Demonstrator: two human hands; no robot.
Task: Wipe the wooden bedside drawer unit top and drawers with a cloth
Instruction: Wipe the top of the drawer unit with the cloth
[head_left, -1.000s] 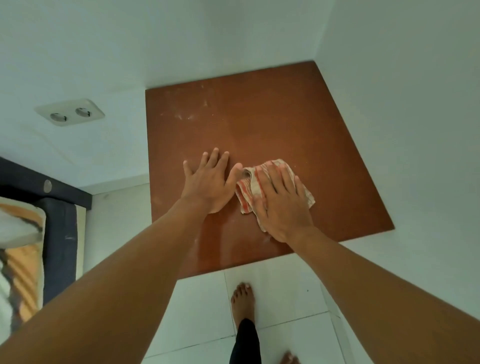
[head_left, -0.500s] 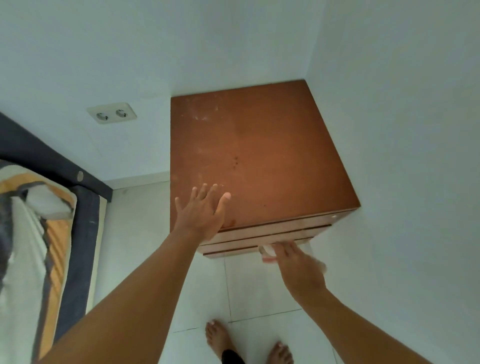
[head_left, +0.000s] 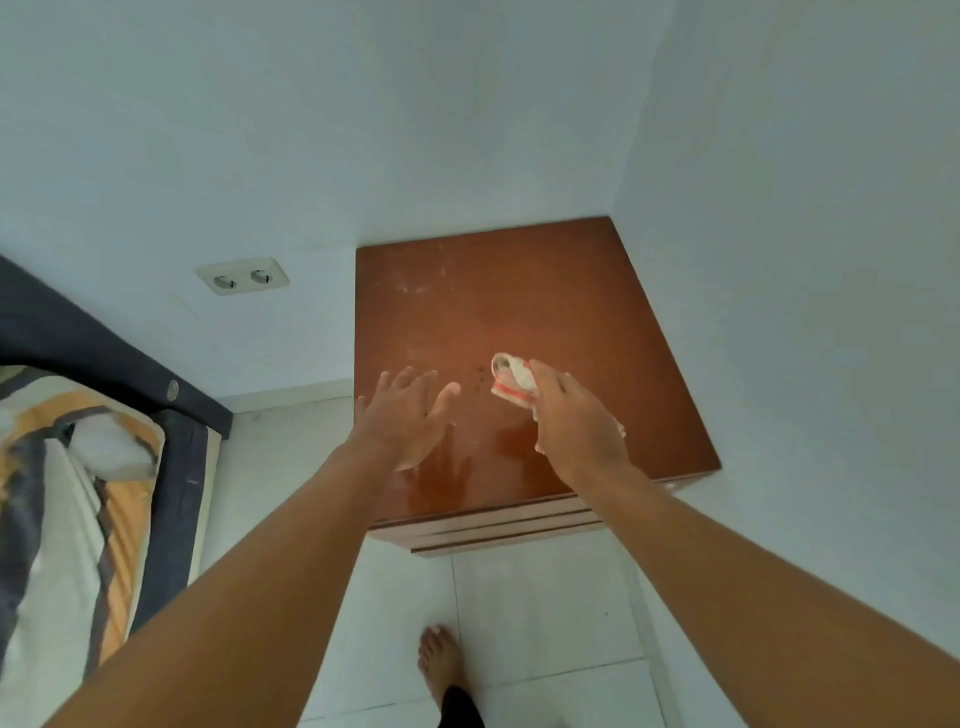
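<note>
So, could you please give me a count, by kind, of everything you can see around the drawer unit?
2 hands: left hand open, right hand gripping the cloth
1 cloth
1 drawer unit
1 wall socket plate
1 bed
1 bare foot
Total: 7

White walls (head_left: 208, 130), tiled floor (head_left: 540, 613), bed (head_left: 62, 519) (striped bedding) at left.
</note>
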